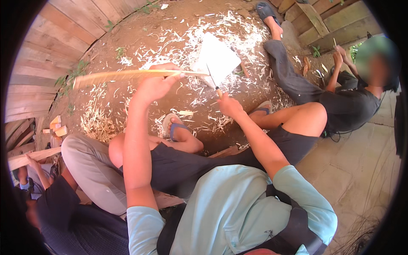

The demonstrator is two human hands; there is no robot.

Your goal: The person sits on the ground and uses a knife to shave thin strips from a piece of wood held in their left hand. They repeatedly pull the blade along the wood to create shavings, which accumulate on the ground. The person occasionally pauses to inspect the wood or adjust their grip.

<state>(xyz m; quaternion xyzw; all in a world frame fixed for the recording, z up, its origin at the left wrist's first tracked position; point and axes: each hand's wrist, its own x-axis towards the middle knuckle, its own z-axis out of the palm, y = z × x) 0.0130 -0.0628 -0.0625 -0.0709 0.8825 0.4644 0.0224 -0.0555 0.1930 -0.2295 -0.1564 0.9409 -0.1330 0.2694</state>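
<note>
My left hand [158, 84] is closed round a long, pale wooden strip [114, 77], which points out to the left and looks blurred at that end. In my right hand [230, 106] is a knife [219, 91], gripped by its light-coloured handle. Its thin dark blade slants up and left, meeting or crossing the strip's right tip; whether the two touch I cannot tell. Behind the blade, a bright white sheet-like piece [223, 55] lies on the ground, too overexposed to show detail.
Curly wood shavings [97, 112] cover much of the dirt ground. A plank wall [51, 46] curves along the left. One co-worker [352, 102] sits at the right holding a thin stick; another [85, 212] sits close at my left beside a wooden board [34, 158]. Cut wood blocks [58, 126] lie nearby.
</note>
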